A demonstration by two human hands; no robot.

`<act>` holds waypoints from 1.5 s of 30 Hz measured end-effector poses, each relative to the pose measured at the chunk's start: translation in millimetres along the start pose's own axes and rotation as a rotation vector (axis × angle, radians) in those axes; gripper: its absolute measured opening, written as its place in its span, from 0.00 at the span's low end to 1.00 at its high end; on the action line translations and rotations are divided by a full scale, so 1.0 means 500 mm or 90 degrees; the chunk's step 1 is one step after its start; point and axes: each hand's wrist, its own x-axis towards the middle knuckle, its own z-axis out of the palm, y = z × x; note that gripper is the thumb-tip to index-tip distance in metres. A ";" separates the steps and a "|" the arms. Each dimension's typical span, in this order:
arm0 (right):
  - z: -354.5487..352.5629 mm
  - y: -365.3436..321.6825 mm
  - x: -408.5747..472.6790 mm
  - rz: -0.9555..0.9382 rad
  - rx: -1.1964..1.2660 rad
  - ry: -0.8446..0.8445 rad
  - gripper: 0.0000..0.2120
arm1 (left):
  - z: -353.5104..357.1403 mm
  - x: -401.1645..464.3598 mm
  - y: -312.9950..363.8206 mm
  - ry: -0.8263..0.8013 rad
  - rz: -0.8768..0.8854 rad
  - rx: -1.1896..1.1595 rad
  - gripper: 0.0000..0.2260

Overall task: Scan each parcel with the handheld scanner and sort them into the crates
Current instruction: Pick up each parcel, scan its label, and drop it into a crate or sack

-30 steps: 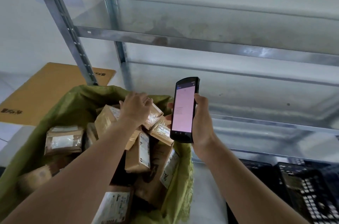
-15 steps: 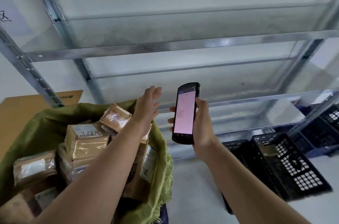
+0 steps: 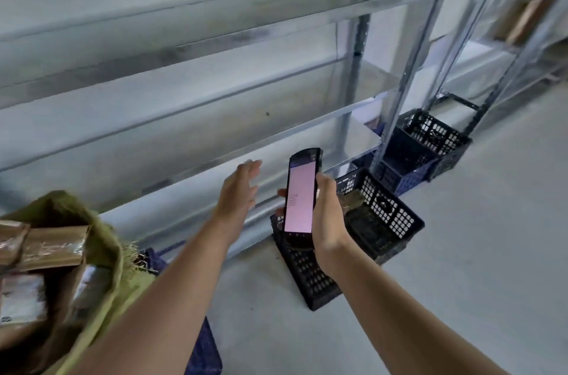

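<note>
Parcels (image 3: 40,251) fill the green sack (image 3: 101,239) at your lower left, brown boxes with tape and labels, so most of the sorting looks to be ahead of you. Your right hand (image 3: 327,221) grips the scanner (image 3: 299,194) upright, its pale pink screen lit and facing you, held above the nearest black crate (image 3: 390,221) on the floor. Your left hand (image 3: 238,190) is spread flat and holds nothing, raised just beside the scanner and well clear of the sack.

One brown parcel (image 3: 350,201) seems to lie in that nearest crate, though your right hand hides part of it. Further crates (image 3: 430,141) stand in a row along the foot of the metal shelving (image 3: 215,73), toward the right; what they contain is too dark to tell. Judging by this, a parcel or so is sorted and the sackful remains.

Against a second ago, your left hand has come off the parcels it was resting on in the sack and lifted away with fingers straightened. Your view has swung right, so the sack has slid to the lower left corner and the crates now sit in the middle. The scanner's grip and lit screen are unchanged.
</note>
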 end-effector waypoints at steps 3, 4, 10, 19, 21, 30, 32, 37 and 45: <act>-0.151 -0.019 0.016 -0.009 -0.023 0.051 0.25 | 0.155 -0.009 -0.014 -0.037 -0.014 0.025 0.24; -0.195 -0.024 0.022 -0.007 -0.025 0.068 0.27 | 0.202 -0.010 -0.019 -0.049 -0.018 0.034 0.24; -0.399 -0.060 0.098 -0.006 -0.007 0.142 0.33 | 0.424 0.045 -0.041 -0.121 -0.049 0.055 0.19; -0.577 -0.100 0.365 0.056 -0.045 0.160 0.33 | 0.651 0.315 -0.115 -0.144 -0.129 0.037 0.19; -0.609 -0.107 0.446 0.078 -0.051 0.173 0.32 | 0.700 0.396 -0.138 -0.136 -0.160 0.033 0.19; -0.762 -0.136 0.756 0.190 -0.049 0.142 0.31 | 0.892 0.667 -0.222 -0.079 -0.288 0.046 0.22; -0.804 -0.124 0.827 0.201 -0.056 0.122 0.31 | 0.936 0.719 -0.244 -0.055 -0.306 0.041 0.22; -0.934 -0.025 1.019 0.273 -0.110 0.082 0.30 | 1.052 0.847 -0.362 0.032 -0.351 0.001 0.21; -1.107 0.164 1.256 0.347 -0.229 0.013 0.33 | 1.171 1.003 -0.613 0.176 -0.434 -0.055 0.23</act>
